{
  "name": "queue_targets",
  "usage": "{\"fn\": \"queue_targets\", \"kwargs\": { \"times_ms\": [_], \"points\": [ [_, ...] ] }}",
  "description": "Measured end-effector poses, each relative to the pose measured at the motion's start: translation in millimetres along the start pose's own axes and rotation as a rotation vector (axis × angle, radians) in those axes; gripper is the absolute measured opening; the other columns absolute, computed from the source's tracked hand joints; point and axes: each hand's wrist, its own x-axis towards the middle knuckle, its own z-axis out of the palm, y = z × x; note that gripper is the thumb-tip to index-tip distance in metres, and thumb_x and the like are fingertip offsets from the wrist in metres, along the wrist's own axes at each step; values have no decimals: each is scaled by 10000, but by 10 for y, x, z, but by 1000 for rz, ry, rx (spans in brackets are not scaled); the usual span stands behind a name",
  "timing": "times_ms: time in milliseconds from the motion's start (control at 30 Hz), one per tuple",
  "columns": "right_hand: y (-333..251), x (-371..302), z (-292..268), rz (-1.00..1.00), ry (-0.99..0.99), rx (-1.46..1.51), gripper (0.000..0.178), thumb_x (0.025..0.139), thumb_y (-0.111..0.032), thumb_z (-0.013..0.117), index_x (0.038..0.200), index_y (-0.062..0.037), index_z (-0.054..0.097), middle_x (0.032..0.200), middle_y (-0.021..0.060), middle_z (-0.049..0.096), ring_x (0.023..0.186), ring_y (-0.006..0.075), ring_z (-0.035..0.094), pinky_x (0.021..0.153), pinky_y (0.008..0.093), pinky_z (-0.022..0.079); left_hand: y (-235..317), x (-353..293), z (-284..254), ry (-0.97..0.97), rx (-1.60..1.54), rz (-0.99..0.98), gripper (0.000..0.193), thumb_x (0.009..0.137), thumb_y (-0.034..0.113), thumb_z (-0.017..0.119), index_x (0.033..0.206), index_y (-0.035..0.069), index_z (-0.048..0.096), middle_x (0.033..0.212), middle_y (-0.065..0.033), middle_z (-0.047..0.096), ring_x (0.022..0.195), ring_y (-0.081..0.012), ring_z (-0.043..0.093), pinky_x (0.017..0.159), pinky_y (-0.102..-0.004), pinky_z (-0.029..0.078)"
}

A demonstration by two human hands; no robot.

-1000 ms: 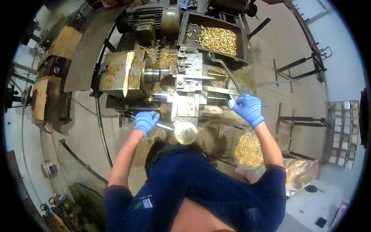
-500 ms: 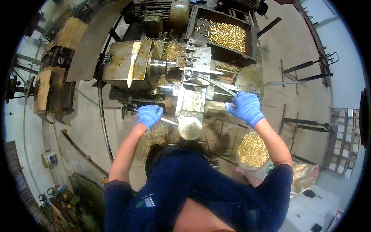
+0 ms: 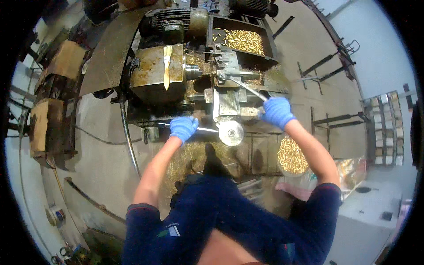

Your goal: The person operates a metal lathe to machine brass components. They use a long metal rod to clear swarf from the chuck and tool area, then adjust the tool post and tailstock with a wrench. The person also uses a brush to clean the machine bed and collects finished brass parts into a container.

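Observation:
Both my hands wear blue knit gloves. My left hand [image 3: 183, 129] is closed round a thin metal rod [image 3: 207, 130] that runs to a round metal disc [image 3: 231, 133] at the near end of a small lathe's slide [image 3: 228, 104]. To the right, my right hand [image 3: 277, 113] is closed on the end of a long metal lever [image 3: 248, 88], which slants up to a bolted tool block [image 3: 222, 76]. Left of that block sits the chuck [image 3: 192, 70] on the oily headstock [image 3: 155, 66]. A wooden-handled paintbrush [image 3: 167, 73] lies on the headstock. My fingertips are partly hidden.
Behind the slide, a dark metal tray [image 3: 269, 46] holds many small brass-coloured pieces [image 3: 244, 42]. More pieces fill a round container [image 3: 292, 155] below my right forearm, beside a sack [image 3: 351, 173]. An electric motor [image 3: 174, 23] stands behind the headstock; metal frames [image 3: 338, 118] stand right.
The whole view has shifted and turned slightly, with the machine sitting a little higher in it. Both hands keep their grips; the left rod looks more level, and the right lever's angle differs slightly.

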Motion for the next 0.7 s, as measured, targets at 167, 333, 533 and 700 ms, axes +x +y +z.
{"fn": "queue_targets", "kwargs": {
  "times_ms": [167, 333, 533, 700],
  "points": [
    [105, 82, 235, 32, 77, -37, 348, 764, -435, 575, 748, -115, 708, 697, 104, 650, 692, 263, 652, 637, 374, 518, -7, -34, -3, -4, -1, 45, 419, 887, 453, 408, 923, 142, 687, 819, -135, 669, 742, -318, 633, 662, -438, 478],
    [152, 101, 640, 171, 633, 425, 335, 721, -443, 676, 657, -115, 699, 705, 81, 635, 672, 257, 636, 616, 357, 500, 42, -53, -87, -29, -5, 25, 435, 901, 421, 365, 822, 99, 648, 782, -145, 661, 731, -310, 635, 674, -438, 475],
    [253, 519, 1010, 924, 1274, 2190, 338, 878, -401, 558, 797, -75, 596, 584, -8, 482, 465, 143, 419, 436, 287, 366, 49, -12, -110, -43, 41, 59, 482, 907, 450, 350, 791, 101, 661, 764, -147, 659, 708, -319, 628, 653, -448, 470],
    [396, 631, 943, 1085, 1263, 2659, 385, 900, -425, 474, 836, -59, 574, 596, 42, 460, 412, 141, 352, 380, 277, 315, 49, 47, -67, -59, 101, 72, 491, 903, 472, 353, 793, 128, 684, 754, -145, 658, 706, -317, 630, 650, -435, 473]
  ]
}}
